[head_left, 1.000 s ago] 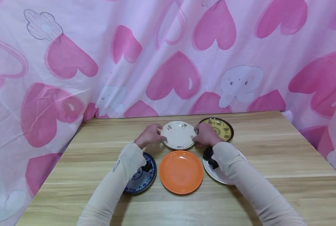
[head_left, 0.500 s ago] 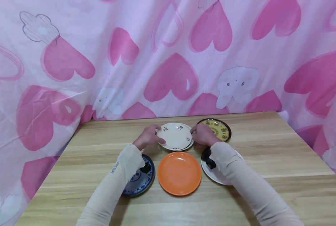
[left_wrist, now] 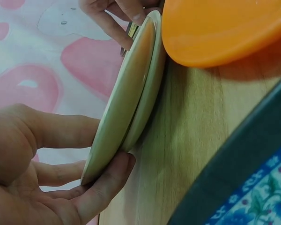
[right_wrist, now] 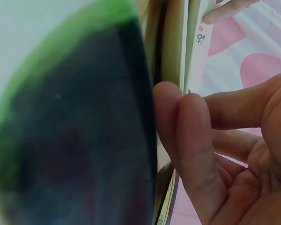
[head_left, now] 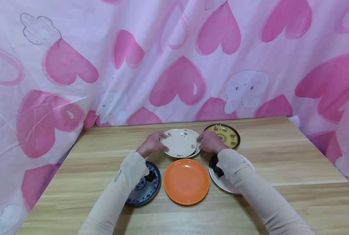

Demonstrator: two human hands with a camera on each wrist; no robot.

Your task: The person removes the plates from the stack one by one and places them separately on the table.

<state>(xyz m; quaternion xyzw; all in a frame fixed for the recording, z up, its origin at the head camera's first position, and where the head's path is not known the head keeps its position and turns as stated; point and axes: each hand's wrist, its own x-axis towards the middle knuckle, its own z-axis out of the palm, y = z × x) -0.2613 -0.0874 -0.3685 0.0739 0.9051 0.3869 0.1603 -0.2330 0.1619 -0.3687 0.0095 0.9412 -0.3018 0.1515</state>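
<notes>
Near the back of the table, a small white plate with dark printed marks (head_left: 177, 143) lies over a second white plate (head_left: 194, 132), shifted left so that the lower one shows at the right. My left hand (head_left: 153, 143) grips the upper plate by its left rim, thumb above and fingers beneath in the left wrist view. That plate (left_wrist: 114, 112) is slightly raised at this side, with a narrow gap to the lower plate. At the opposite side, my right hand (head_left: 211, 142) pinches the lower plate's right rim, fingertips (right_wrist: 194, 110) close at the edge.
An orange plate (head_left: 186, 181) lies just in front of the white pair. A blue-patterned plate (head_left: 150, 192) sits under the left forearm, a white plate with a dark part (head_left: 225, 182) under the right. A yellow plate with a dark rim (head_left: 228, 135) stands behind the right hand.
The upper white plate has slid left off the lower one with my left hand, uncovering more of the lower plate. My right hand has stayed at the right rim.
</notes>
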